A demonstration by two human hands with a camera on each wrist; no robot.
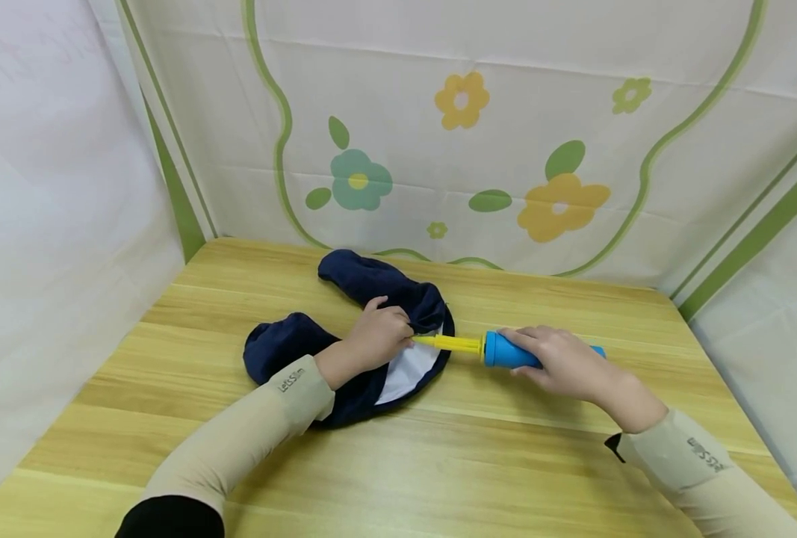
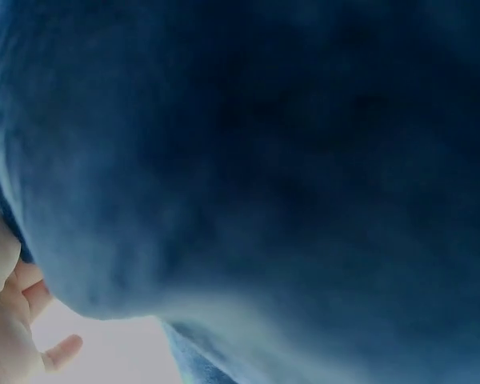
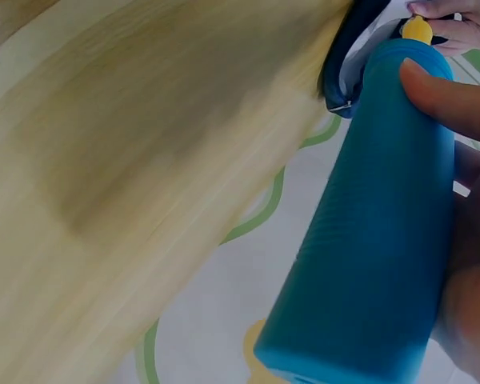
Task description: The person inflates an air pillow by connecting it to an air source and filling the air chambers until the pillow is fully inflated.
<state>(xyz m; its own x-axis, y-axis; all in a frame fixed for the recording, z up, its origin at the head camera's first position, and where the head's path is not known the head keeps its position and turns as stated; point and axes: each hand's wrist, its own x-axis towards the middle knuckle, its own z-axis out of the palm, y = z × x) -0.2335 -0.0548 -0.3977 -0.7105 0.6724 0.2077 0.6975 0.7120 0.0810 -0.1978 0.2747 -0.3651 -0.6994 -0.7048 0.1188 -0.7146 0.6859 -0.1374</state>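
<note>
A navy U-shaped neck pillow (image 1: pixel 344 388) with a white inner panel lies on the table, its two lobes toward the left. My left hand (image 1: pixel 379 336) rests over its middle, fingers pinching the thin yellow nozzle end of a hand pump at the white panel; the very tip is hidden under the fingers. The right hand (image 1: pixel 562 362) grips the blue barrel of the hand pump (image 1: pixel 502 350), thumb along its side. Between the hands, part of the yellow tube (image 1: pixel 459 344) shows. In the left wrist view, dark pillow fabric (image 2: pixel 264 160) fills most of the picture.
The wood-grain table (image 1: pixel 438 478) extends around the pillow and pump. A white cloth backdrop (image 1: pixel 398 97) printed with flowers hangs along the table's back edge, with cloth sides (image 1: pixel 69 224) at left and right.
</note>
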